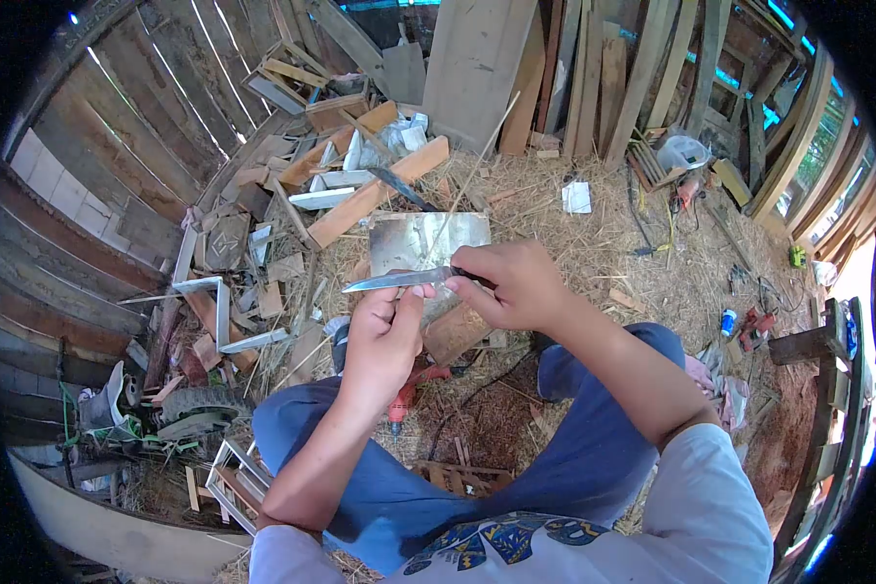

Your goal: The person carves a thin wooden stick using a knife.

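A knife (395, 281) points its blade to the left, held level in front of me. My right hand (514, 281) is wrapped round its dark handle. Just below the blade, my left hand (389, 326) has its fingers curled, with the fingertips close to the blade and to a thin stick. That thin pale stick (479, 153) slants up and right from near the hands. Behind the hands lies a flat metallic sheet (389, 238). A dark curved blade (402, 188) rests beyond it, by a wooden plank.
Wood scraps and a thick plank (380, 192) are piled at the left. Boards (477, 73) lean at the back. A red power tool (399, 404) lies between my legs. On the right are a blue can (728, 322), a red tool (754, 329) and cables.
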Tool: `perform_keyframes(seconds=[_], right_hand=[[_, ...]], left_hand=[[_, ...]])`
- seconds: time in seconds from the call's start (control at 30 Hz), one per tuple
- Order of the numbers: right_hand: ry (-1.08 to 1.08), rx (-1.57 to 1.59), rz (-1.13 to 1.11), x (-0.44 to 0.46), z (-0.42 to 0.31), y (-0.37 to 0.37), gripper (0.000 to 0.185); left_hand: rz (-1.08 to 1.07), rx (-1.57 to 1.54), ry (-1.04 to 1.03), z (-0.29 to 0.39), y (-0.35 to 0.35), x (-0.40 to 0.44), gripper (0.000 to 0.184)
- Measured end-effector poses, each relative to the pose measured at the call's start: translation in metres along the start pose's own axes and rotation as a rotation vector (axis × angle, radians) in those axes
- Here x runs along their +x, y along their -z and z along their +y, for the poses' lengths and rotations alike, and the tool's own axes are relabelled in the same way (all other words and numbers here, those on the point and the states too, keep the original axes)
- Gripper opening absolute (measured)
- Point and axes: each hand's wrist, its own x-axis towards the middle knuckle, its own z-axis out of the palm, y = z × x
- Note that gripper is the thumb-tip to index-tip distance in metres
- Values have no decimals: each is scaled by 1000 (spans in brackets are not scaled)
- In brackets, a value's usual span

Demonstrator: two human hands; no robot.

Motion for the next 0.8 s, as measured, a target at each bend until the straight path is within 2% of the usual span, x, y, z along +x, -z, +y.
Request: perform_keyframes(seconds=[0.47, 0.7, 0.77, 0.8], right_hand=[[12, 42, 14, -2, 3, -2, 24], [45, 25, 49, 2, 8, 2, 24], [-96, -12, 73, 5, 10, 8, 24], [-93, -15, 74, 4, 7, 10, 24]], left_hand=[[5, 59, -55, 1, -2, 0, 15], [-28, 26, -3, 1, -2, -2, 17], [-69, -15, -8, 8, -3, -3, 17], [-69, -16, -13, 7, -4, -4, 17]])
